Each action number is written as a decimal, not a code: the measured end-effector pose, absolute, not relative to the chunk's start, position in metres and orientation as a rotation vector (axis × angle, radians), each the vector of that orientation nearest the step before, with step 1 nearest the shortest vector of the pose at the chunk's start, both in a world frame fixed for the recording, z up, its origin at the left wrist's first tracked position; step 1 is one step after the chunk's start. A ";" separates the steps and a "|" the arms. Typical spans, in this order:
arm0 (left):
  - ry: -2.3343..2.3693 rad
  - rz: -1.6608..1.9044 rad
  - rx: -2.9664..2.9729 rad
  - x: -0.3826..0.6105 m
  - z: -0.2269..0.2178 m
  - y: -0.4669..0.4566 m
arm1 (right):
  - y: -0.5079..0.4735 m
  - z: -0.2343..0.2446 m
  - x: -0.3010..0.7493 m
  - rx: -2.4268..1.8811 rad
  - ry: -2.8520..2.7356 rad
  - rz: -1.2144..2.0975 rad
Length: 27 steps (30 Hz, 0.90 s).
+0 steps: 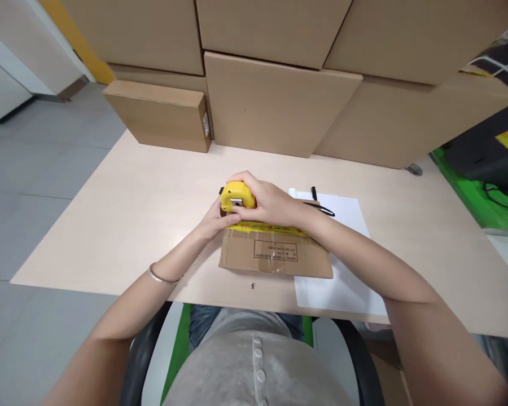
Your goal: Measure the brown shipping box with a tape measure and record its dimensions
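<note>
Centre frame: gripping tape measure [233,197] with right hand [267,204], curled over top; pinching its lower left with left hand [214,223] | at far edge of box [275,256] | paper [342,290] beneath box

tape measure [236,198] atop small box [276,254], paper [347,282] underneath, stacked cartons [279,101] behind

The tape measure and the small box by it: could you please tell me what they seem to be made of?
The tape measure looks like hard plastic, yellow and smooth; its small silvery plate seems metal. The small box looks like matt brown cardboard, with glossy clear tape over its printed label.
</note>
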State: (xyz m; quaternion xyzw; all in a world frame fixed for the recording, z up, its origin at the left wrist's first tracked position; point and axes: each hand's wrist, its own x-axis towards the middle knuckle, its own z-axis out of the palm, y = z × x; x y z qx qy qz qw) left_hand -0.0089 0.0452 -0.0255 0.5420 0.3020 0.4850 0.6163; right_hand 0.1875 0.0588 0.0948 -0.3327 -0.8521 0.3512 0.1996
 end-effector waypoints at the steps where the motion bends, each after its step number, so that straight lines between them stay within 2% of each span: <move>1: 0.691 1.116 1.256 -0.009 -0.026 0.046 | 0.060 0.093 0.190 -0.898 -2.389 0.972; 5: 0.671 1.145 1.322 -0.010 -0.023 0.048 | 0.057 0.091 0.210 -0.809 -2.356 0.863; 10: 0.740 1.096 1.339 -0.009 -0.016 0.042 | 0.043 0.088 0.237 -1.007 -2.297 0.741; 17: 0.646 1.164 0.947 0.005 -0.012 0.036 | 0.039 0.072 0.237 -1.030 -2.182 0.731; 27: 0.718 1.144 1.083 0.001 -0.011 0.043 | 0.039 0.074 0.238 -1.034 -2.202 0.683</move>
